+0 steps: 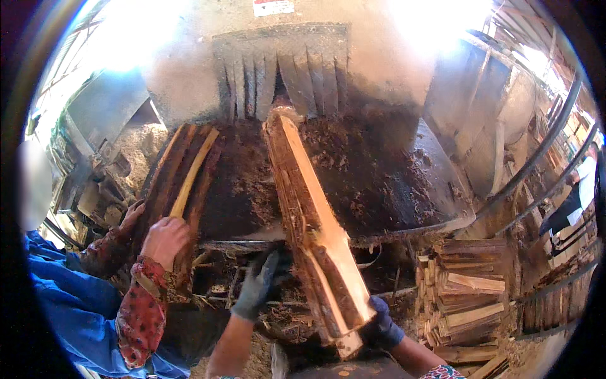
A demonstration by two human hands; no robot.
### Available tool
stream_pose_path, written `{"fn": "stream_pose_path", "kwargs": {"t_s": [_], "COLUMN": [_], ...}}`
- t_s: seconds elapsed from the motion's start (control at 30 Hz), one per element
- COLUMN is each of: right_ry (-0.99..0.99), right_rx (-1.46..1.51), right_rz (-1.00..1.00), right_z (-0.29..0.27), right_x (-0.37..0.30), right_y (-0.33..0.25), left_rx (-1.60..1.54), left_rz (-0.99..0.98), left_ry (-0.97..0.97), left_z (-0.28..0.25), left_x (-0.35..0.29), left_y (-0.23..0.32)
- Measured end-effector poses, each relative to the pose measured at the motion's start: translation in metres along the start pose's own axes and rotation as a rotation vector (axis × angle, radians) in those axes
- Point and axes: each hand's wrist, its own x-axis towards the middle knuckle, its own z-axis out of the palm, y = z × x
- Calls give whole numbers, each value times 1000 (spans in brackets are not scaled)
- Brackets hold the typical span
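A long bundle of barked wood slabs [325, 215] lies over the dark metal table [385, 170], its far end at the gap in a hanging strip curtain [290, 76]. My right hand [384, 325], in a dark blue glove, is closed round the near end, which juts past the table's front edge. To the left of the bundle, my left hand [257, 285] in a grey-green glove is raised below that edge, apart from the wood, fingers stretched out. Farther left, a co-worker's bare hand [165, 240] rests on other barked slabs [180, 170].
The co-worker in a blue garment [69, 316] stands close at my left. Stacked split boards [470, 290] are low on the right, beside curved metal rails [543, 158]. Bark scraps [341, 145] litter the tabletop. Another person [577, 183] is at the far right.
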Motion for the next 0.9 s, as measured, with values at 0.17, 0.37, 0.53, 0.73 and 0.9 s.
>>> {"fn": "stream_pose_path", "kwargs": {"t_s": [0.17,0.37,0.53,0.73,0.9], "right_ry": [165,-11,-226,-227,-107], "right_rx": [-345,-695,-760,-719,-846], "right_rz": [-123,102,-327,-573,-250], "right_z": [-18,35,71,29,-25], "right_x": [-27,-6,29,8,-14], "right_y": [16,-89,-105,-73,-85], "left_rx": [-165,-192,109,214,185], "left_rz": [-84,-161,-292,-244,-306], "left_ry": [-151,-314,52,-118,34], "left_z": [31,22,14,90,160], "left_x": [37,19,-1,-53,-79], "left_y": [-55,-62,-55,-43,-74]}}
